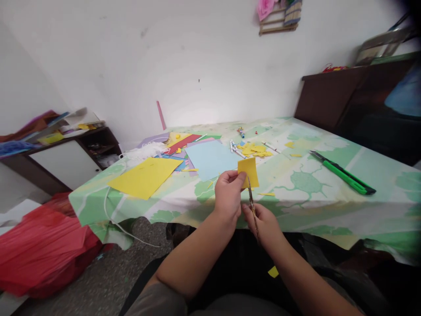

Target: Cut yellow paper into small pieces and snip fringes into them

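A small rectangle of yellow paper is pinched at its left edge by my left hand, thumb on the near face. My right hand is closed around the handles of a pair of scissors. The blades point up and meet the paper's lower edge beside my left thumb; whether they have cut into it I cannot tell. Both hands are in front of the table's near edge. A yellow paper scrap lies on my lap, and a thin yellow strip rests at the table's edge.
On the patterned tablecloth lie a big yellow sheet, a light blue sheet, a heap of yellow cut pieces, markers and white string. A green utility knife lies at right. A red plastic bag stands at left.
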Motion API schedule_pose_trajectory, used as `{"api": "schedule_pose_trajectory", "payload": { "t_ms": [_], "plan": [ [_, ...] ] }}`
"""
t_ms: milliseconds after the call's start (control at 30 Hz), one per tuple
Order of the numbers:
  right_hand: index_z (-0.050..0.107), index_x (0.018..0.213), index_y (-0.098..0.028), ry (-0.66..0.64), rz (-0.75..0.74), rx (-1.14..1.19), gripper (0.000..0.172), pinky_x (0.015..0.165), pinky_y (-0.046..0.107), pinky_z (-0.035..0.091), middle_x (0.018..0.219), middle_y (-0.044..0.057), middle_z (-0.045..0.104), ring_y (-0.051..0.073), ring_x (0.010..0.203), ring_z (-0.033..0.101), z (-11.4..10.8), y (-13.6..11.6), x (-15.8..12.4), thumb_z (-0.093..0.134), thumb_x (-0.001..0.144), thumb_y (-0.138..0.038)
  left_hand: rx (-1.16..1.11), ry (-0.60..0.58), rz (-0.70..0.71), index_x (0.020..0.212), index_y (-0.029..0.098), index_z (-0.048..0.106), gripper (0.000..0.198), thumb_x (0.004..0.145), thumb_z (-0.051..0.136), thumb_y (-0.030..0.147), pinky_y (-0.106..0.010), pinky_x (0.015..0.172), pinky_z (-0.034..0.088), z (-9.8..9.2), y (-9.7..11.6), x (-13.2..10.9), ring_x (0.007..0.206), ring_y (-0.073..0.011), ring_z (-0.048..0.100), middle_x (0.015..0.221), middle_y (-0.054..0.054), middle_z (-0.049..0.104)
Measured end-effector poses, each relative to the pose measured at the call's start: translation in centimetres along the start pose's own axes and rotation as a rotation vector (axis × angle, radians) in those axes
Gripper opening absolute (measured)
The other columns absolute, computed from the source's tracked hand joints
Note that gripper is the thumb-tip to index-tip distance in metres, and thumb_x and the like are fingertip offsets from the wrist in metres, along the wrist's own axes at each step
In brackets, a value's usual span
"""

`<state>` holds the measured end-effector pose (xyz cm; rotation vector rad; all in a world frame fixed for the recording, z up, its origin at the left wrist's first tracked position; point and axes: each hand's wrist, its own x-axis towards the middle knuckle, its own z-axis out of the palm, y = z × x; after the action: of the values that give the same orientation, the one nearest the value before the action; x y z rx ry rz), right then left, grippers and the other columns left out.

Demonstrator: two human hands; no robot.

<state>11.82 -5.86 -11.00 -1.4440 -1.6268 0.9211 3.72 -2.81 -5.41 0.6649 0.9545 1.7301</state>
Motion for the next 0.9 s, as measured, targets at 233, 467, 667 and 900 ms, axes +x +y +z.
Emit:
{"api": "schedule_pose_trajectory", "payload": {
  "t_ms": [233, 467, 667, 900],
  "plan": [
    [0.045, 0.059, -0.020, -0.005, -0.013, 0.032, 0.040, 0.048, 0.026, 0.033, 0.052, -0.001, 0.048, 0.013, 0.050, 0.044, 0.7, -0.1, -0.6, 0.038, 0.077, -0.055, 0.003, -0.007, 0.003, 0.070, 0.015, 0.053, 0.023, 0.057, 0.069, 0.024, -0.025, 0.061, 0.043, -0.6, 0.3, -0.6, 0.058, -0.0090, 0.055, 0.062, 0.002, 0.058],
    [0.044, 0.060, -0.021, -0.019, -0.004, 0.035, 0.041, 0.047, 0.026, 0.033, 0.053, -0.002, 0.047, 0.012, 0.048, 0.044, 1.1, 0.1, -0.9, 0.037, 0.077, -0.057, 0.024, -0.008, 0.003, 0.069, 0.014, 0.054, 0.020, 0.059, 0.068, 0.023, -0.023, 0.061, 0.043, -1.0, 0.7, -0.9, 0.058, -0.0078, 0.054, 0.061, 0.003, 0.058],
    [0.043, 0.059, -0.021, -0.028, -0.002, 0.049, 0.043, 0.044, 0.025, 0.033, 0.050, -0.002, 0.047, 0.012, 0.046, 0.043, 1.5, 0.4, -0.9, 0.036, 0.077, -0.060, 0.031, -0.010, -0.001, 0.068, 0.014, 0.055, 0.019, 0.058, 0.068, 0.023, -0.024, 0.062, 0.043, -1.3, 0.7, -1.0, 0.060, -0.0082, 0.054, 0.062, 0.003, 0.058],
    [0.041, 0.057, -0.021, -0.029, -0.008, 0.048, 0.043, 0.043, 0.025, 0.032, 0.046, -0.002, 0.046, 0.012, 0.045, 0.043, 1.7, 0.1, -1.0, 0.037, 0.077, -0.059, 0.041, -0.013, -0.001, 0.069, 0.014, 0.056, 0.020, 0.058, 0.069, 0.025, -0.025, 0.063, 0.043, -1.5, 0.7, -0.8, 0.059, -0.0085, 0.055, 0.061, 0.002, 0.057]
  ]
}}
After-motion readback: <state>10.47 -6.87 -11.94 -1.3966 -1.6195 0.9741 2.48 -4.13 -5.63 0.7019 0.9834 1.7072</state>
